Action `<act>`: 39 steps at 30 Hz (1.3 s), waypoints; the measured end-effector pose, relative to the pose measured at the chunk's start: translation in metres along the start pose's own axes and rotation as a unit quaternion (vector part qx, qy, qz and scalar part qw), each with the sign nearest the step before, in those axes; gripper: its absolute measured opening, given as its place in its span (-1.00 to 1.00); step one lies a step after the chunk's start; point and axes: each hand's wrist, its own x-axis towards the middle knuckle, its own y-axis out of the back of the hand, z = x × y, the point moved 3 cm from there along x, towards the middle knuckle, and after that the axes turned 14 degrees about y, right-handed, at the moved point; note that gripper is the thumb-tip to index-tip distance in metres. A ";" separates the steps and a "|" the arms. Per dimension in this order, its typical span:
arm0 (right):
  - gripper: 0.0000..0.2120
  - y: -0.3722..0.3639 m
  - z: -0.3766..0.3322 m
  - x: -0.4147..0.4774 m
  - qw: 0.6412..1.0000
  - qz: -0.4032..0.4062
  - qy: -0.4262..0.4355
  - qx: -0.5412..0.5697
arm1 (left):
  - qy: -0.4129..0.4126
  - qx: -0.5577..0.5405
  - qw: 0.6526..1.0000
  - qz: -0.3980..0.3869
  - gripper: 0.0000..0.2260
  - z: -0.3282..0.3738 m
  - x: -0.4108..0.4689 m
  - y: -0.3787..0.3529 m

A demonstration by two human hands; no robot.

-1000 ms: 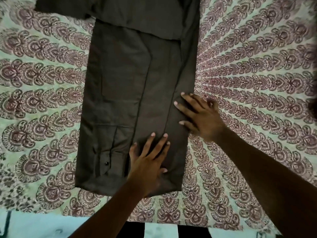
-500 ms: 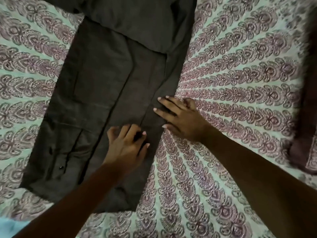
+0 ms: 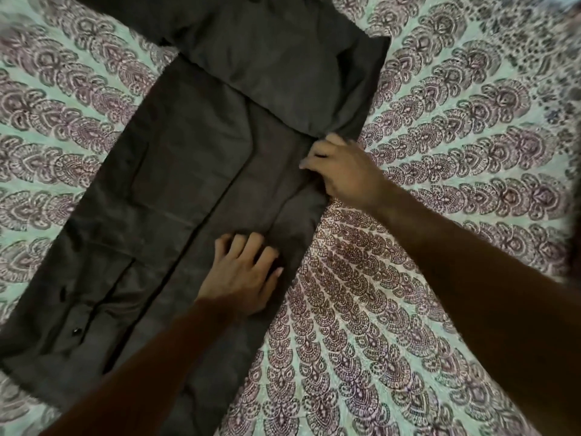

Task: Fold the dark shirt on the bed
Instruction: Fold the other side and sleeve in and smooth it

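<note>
While the head camera looked down at the bed point(image 3: 456, 309), the dark shirt point(image 3: 195, 171) lay flat on its patterned green and maroon cover, a long narrow strip running from seven o'clock up to one o'clock across the picture. A sleeve point(image 3: 267, 67) was folded across the shirt's top end, and a cuff with a dark button point(image 3: 75, 332) showed near the lower end at eight o'clock. The left hand point(image 3: 242, 275) rested on the cloth near the centre, its grip curled, fingertips dug into a small bunched ridge of fabric beside the shirt's right edge. The right hand point(image 3: 342, 171) sat at two o'clock from the left, on the same edge and just below the folded sleeve, its grip pressed together on a pinch of the shirt's border. Creases ran between the two hands. Both forearms reached in from the bottom of the picture, the right one crossing the bed cover at four o'clock.
</note>
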 end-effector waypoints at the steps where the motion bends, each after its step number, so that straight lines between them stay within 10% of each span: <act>1: -0.58 0.004 0.005 0.009 0.999 -0.039 0.022 0.005 | -0.005 -0.001 1.000 0.004 -0.72 0.000 0.000 0.001; 8: -0.77 0.019 0.011 0.035 0.988 -0.149 0.025 -0.019 | -0.024 0.002 1.000 0.012 -0.71 -0.003 -0.002 -0.001; 20: -0.77 -0.001 -0.054 -0.006 0.993 0.063 -0.088 -0.041 | -0.024 -0.001 1.000 -0.015 -0.54 -0.004 0.000 -0.004; 30: -0.26 -0.043 -0.034 -0.046 0.990 -0.043 -0.133 -0.027 | -0.025 -0.035 0.998 -0.035 -0.55 -0.009 0.000 -0.001; 39: -0.28 -0.044 -0.062 -0.038 0.982 -0.014 -0.186 0.005 | -0.034 -0.055 0.993 -0.094 -0.45 -0.025 -0.024 0.005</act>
